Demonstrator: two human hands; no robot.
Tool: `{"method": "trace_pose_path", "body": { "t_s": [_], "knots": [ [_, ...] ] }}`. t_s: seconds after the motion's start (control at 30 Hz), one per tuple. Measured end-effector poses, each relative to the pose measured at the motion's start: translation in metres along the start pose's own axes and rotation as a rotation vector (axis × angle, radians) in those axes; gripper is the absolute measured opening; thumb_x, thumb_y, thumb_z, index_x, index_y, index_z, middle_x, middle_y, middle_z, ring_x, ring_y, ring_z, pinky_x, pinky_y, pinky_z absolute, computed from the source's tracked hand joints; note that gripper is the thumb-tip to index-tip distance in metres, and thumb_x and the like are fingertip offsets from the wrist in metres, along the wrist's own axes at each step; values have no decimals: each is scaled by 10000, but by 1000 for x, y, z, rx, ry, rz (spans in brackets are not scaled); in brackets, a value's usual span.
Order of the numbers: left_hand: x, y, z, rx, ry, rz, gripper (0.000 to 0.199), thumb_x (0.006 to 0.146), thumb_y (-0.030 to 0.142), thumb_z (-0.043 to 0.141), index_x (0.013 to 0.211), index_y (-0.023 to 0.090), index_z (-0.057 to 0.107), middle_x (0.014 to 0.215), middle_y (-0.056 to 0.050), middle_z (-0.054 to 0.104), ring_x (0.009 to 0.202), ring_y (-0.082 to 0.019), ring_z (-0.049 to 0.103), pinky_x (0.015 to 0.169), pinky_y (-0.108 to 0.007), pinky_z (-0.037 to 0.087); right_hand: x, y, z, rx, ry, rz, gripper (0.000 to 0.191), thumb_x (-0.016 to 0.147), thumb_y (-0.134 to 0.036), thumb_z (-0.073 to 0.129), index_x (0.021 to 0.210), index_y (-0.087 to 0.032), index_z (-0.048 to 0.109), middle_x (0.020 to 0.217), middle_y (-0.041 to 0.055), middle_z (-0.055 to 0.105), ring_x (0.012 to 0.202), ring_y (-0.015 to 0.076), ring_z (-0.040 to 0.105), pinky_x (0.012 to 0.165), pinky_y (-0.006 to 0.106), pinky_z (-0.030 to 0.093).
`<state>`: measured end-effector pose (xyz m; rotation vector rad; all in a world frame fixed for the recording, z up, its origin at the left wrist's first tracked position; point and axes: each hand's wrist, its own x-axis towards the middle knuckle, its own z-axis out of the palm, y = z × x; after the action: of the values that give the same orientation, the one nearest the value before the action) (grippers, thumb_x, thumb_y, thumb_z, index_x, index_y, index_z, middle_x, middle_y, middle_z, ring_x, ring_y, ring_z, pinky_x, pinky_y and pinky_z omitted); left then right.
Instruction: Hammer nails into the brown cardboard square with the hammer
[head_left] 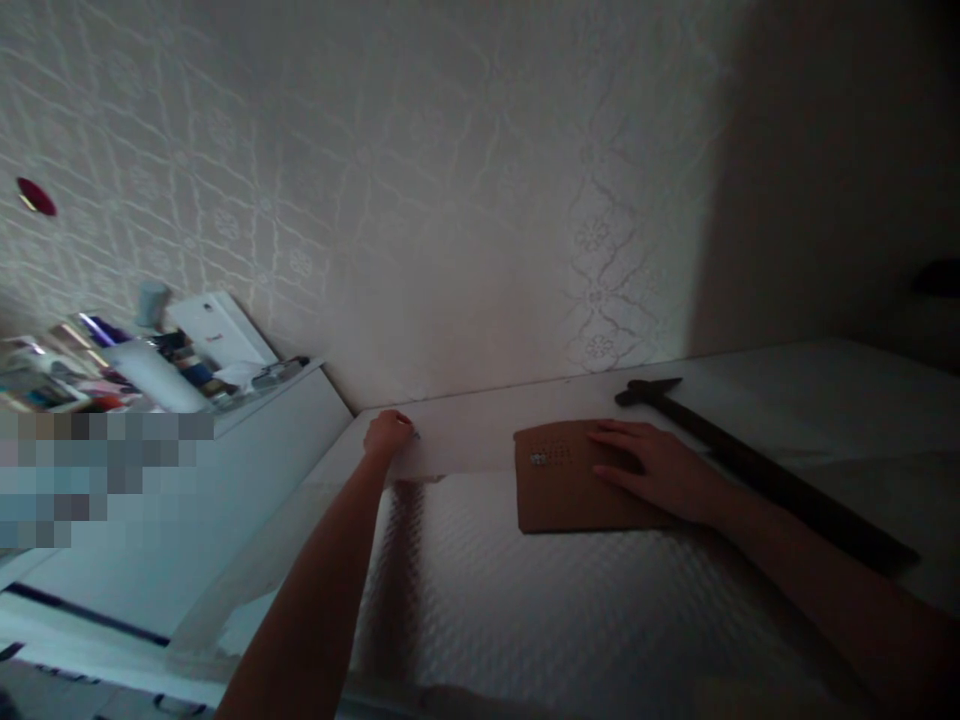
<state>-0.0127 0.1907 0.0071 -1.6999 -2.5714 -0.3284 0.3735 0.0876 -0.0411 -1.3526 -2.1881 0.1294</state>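
Note:
My left hand [388,432] is closed, fingers together, over the pale surface by the wall. A tiny dark tip shows beside its fingers, too small to name. My right hand [660,465] lies with fingers spread on a flat brown piece of cardboard [559,500]. Small, pale and dark marks or bits in rows show on the cardboard's upper left; I cannot make out what they are. Right of that hand lies a hammer [772,475], its head toward the wall and its handle running to the lower right, partly behind my forearm.
Quilted silvery sheeting [480,590] covers the near part of the surface. A patterned wall [465,200] rises behind. At left, a white cabinet [225,500] carries a white box [225,330], a pale cylinder [154,375] and assorted small items. The right side is in shadow.

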Motion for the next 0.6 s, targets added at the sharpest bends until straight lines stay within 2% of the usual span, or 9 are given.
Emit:
{"method": "trace_pose_path", "body": {
  "t_s": [0.27, 0.47, 0.6],
  "knots": [
    [-8, 8, -1, 10, 13, -23, 274, 721, 224, 506, 950, 181, 648, 1035, -135, 645, 989, -266, 587, 789, -340, 457, 0, -2, -2, -12, -8, 9, 505, 805, -494, 439, 1175, -175, 565, 1262, 87, 500, 1135, 245, 455, 970, 426, 355],
    [-3, 4, 2, -27, 4, -45, 259, 712, 260, 526, 930, 198, 650, 1045, -104, 645, 988, -250, 586, 782, -319, 460, 0, -4, -4, -12, -21, 25, 499, 800, -486, 451, 1172, -176, 569, 1264, 85, 498, 1134, 242, 453, 972, 418, 353],
    [-4, 2, -1, -56, 57, -45, 246, 727, 279, 525, 919, 191, 651, 1016, -100, 658, 973, -243, 591, 771, -309, 460, 1, -4, -3, -5, -18, 23, 504, 803, -492, 440, 1177, -178, 566, 1260, 88, 500, 1130, 247, 454, 965, 428, 357]
  ]
}}
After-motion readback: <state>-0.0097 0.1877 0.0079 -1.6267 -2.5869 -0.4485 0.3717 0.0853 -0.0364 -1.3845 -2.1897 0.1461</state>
